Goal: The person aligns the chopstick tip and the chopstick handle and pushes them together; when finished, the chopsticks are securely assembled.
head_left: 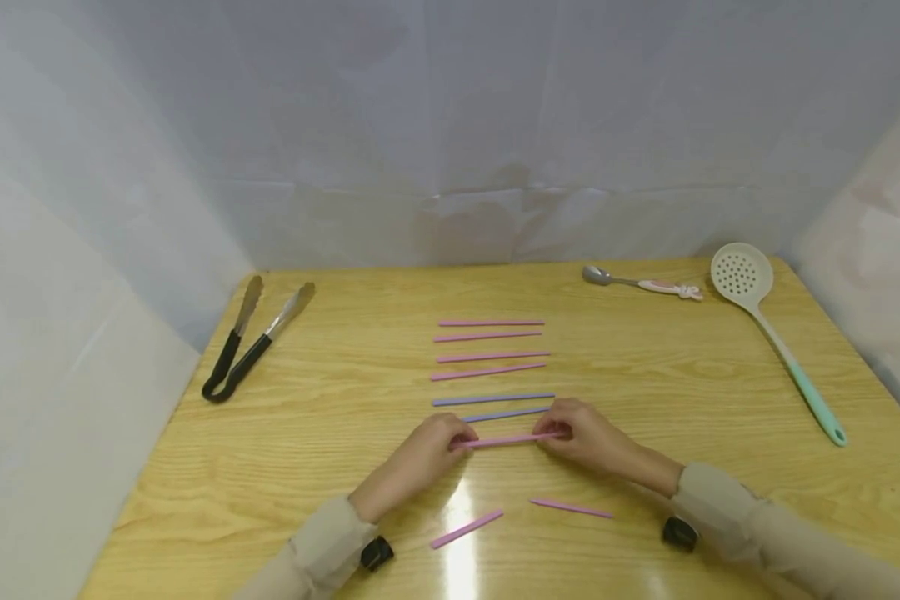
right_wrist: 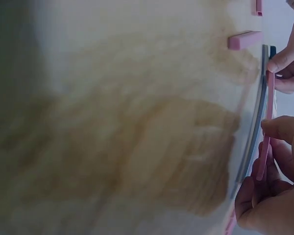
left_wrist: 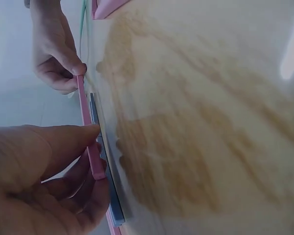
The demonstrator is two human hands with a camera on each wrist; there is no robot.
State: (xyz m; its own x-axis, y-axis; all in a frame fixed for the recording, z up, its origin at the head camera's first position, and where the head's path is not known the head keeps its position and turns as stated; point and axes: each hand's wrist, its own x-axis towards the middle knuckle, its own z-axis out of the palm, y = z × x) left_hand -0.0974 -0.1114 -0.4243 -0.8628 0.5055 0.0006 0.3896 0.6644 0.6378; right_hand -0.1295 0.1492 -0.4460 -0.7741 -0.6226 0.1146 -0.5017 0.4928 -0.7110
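Both hands hold one pink chopstick (head_left: 504, 440) level between them, low over the table in the head view. The left hand (head_left: 433, 450) pinches its thicker left end; the right hand (head_left: 587, 437) pinches the thinner right end. In the left wrist view the thumb presses on the chopstick (left_wrist: 84, 105) from above, with fingers curled beneath. Just beyond lie two blue chopsticks (head_left: 493, 400), the nearer one partly hidden by the hands. Farther back, several pink chopsticks (head_left: 493, 357) lie in roughly parallel rows. Closer to the person are two more, a left one (head_left: 467, 529) and a right one (head_left: 572, 507), slanted differently.
Black-handled metal tongs (head_left: 242, 350) lie spread at the left of the wooden table (head_left: 330, 350). At the back right are a small spoon (head_left: 637, 283) and a skimmer (head_left: 774, 329) with a mint handle. Pale sheeting (head_left: 465, 125) stands behind and at both sides.
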